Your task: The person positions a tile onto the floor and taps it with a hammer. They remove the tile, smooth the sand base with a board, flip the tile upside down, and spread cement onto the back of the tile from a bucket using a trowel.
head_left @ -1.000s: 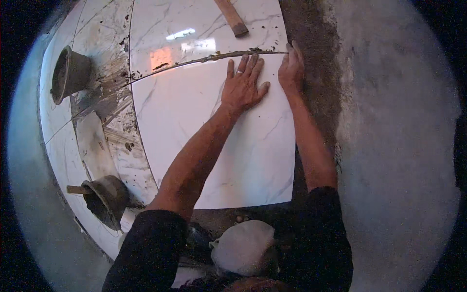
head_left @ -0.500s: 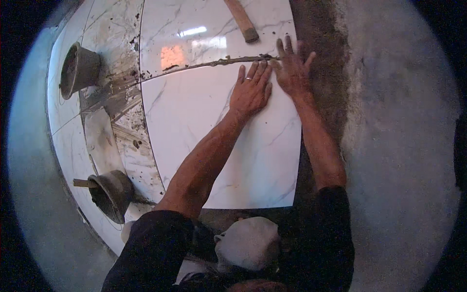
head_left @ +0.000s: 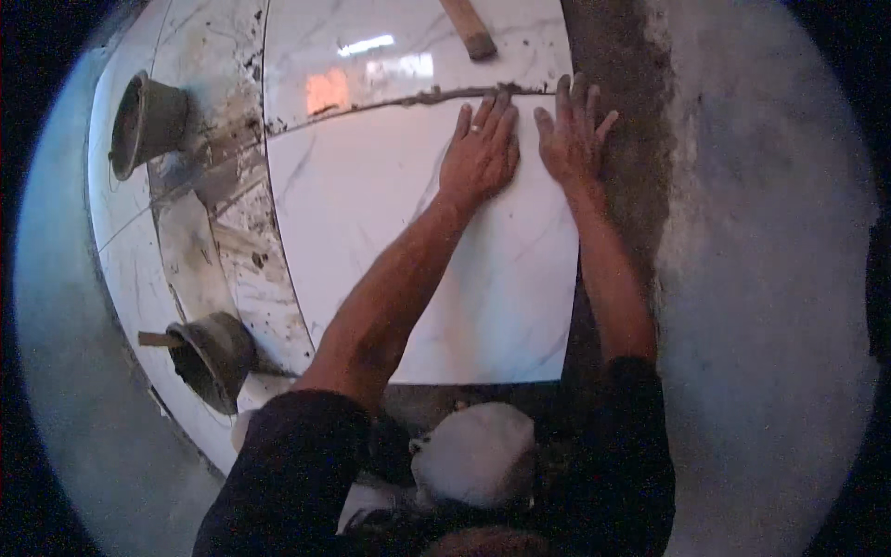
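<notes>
We look down on a floor of glossy white tiles (head_left: 209,51) with grey veining, its left part smeared and spotted with dark mud-like residue. Along the right side we see a bare, dark brown strip of ground (head_left: 629,186), and beyond it a plain grey wall (head_left: 770,278) with a rough, paler lower edge. On our left, another wall (head_left: 56,278) looks bluish grey. Toward the top, the shine gives us a white streak (head_left: 366,45), a pale patch (head_left: 408,66) and an orange one (head_left: 327,91).
</notes>
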A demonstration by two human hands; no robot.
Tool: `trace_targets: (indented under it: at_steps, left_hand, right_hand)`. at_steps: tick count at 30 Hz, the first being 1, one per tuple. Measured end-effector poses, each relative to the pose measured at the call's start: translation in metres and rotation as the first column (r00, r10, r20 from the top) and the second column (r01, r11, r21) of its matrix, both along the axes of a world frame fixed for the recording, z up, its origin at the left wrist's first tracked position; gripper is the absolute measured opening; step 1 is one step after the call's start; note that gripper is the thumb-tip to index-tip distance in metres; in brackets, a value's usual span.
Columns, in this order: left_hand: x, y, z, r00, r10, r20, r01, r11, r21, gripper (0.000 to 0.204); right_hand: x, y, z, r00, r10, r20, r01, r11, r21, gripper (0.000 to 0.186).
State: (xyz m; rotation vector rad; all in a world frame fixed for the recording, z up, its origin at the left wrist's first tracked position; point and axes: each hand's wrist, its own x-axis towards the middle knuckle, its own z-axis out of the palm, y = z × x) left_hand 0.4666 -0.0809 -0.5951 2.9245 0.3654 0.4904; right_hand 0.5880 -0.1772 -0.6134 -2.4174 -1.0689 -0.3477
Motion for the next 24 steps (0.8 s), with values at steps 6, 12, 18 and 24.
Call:
trace_targets:
  at_steps: [6,12,18,24]
  left_hand:
    - [-0.005,0.009,-0.007,0.999,-0.005,0.032,0.005,1.000,-0.001,0.039]
    - [-0.007,0.007,-0.011,0.999,-0.015,0.046,0.014,0.999,0.030,0.042]
    - [-0.004,0.008,-0.012,0.998,-0.043,0.048,0.040,0.998,0.049,0.042]
    - [-0.010,0.017,-0.017,0.995,-0.074,0.066,0.068,0.993,0.092,0.042]
  right_hand:
    - [-0.032,-0.017,-0.013,0.983,0.174,0.051,-0.165,0.975,-0.152,0.048]
    - [-0.040,-0.011,0.000,0.990,0.122,-0.068,-0.124,0.992,-0.021,0.051]
    - [-0.032,-0.007,-0.006,0.997,0.078,0.013,-0.077,0.995,-0.056,0.056]
    - [-0.039,-0.003,0.007,0.998,0.063,0.031,-0.060,0.995,-0.078,0.055]
